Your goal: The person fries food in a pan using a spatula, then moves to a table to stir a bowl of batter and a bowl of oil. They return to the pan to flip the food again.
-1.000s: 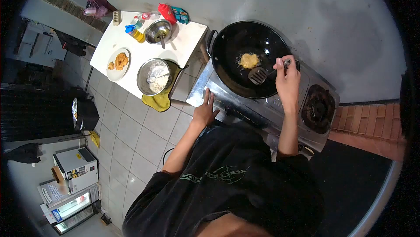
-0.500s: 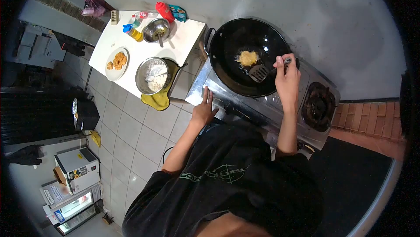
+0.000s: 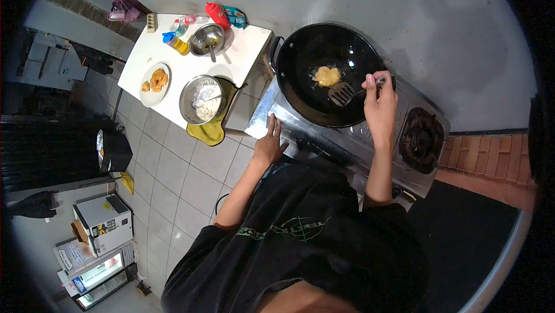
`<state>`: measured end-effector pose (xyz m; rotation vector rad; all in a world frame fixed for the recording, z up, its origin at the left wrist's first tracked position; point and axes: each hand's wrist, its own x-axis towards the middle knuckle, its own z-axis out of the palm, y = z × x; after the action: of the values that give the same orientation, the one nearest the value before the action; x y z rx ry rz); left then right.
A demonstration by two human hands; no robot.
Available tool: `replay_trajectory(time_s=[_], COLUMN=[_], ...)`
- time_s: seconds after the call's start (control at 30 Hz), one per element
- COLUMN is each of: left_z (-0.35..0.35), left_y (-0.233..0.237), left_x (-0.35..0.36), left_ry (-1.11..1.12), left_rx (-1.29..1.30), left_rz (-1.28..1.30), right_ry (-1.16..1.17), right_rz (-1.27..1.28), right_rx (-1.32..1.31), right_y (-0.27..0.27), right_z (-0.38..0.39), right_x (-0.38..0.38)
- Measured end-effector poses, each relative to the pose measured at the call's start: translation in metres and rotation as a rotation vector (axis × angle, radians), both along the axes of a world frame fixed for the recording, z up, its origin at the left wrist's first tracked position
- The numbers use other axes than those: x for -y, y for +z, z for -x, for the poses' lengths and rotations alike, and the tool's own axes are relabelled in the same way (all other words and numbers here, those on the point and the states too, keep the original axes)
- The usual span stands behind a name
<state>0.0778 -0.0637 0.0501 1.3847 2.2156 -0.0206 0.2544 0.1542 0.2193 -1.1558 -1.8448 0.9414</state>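
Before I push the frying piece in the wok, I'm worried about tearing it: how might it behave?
The frying piece would probably slide easily, since bubbles suggest oil around it in the wok. Its pale, irregular surface hints at a soft coating. Looking fairly flat, it seems unlikely to roll.

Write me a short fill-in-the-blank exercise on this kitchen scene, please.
The slotted metal spatula is held in the person's ____ hand.
One golden lump of batter lies inside the large, round wok, coloured ____.
The small yellow bottle on the white table has a ____ cap.

Missing words: right; black; blue.
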Motion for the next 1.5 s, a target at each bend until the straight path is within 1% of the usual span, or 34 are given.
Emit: replay_trajectory(time_s=[0.13, 0.2, 0.4, 0.43, 0.5, 0.73, 1.07, 1.13, 1.33, 1.4, 1.5], left_z=[-0.0011, -0.001, -0.0017, -0.0018, -0.0019, -0.0026, -0.0014, -0.0037, -0.0023, -0.0021, -0.0041], left_y=[0.0006, 0.0005, 0.003, 0.0027, 0.0024, 0.008, -0.0005, 0.0056, 0.0003, -0.0001, 0.0036], left_x=[-0.0012, -0.0011, -0.0015, -0.0015, -0.0015, -0.0031, -0.0019, -0.0037, -0.0019, -0.0019, -0.0029], left_ry=[0.009, 0.005, 0.002, 0.0, -0.005, -0.014, -0.004, 0.02, 0.014, 0.012, 0.018], left_rx=[0.003, 0.005, -0.003, -0.005, -0.006, -0.021, -0.004, -0.022, -0.028, -0.035, -0.033], left_rz=[0.005, 0.0, 0.013, 0.01, 0.012, 0.031, 0.01, 0.044, 0.018, 0.012, 0.031], right_ry=[0.007, 0.014, 0.0, -0.002, -0.006, 0.017, 0.032, 0.032, 0.023, 0.022, 0.024], right_rz=[-0.024, -0.006, -0.045, -0.044, 0.018, -0.001, -0.004, -0.001, 0.024, 0.079, 0.058], right_rx=[-0.006, 0.1, 0.002, 0.003, 0.106, 0.095, 0.066, 0.066, 0.129, 0.04, -0.017], right_y=[-0.0003, 0.0022, -0.0033, -0.0018, 0.0035, -0.0016, -0.0056, -0.0048, -0.0003, -0.0016, -0.0033], right_z=[-0.0024, -0.0026, -0.0046, -0.0053, -0.0057, -0.0056, -0.0077, -0.0079, -0.0066, -0.0057, -0.0056], right_x=[-0.0026, -0.0022, -0.0017, -0.0017, -0.0012, -0.0016, -0.0033, -0.0025, -0.0017, -0.0008, -0.0017])
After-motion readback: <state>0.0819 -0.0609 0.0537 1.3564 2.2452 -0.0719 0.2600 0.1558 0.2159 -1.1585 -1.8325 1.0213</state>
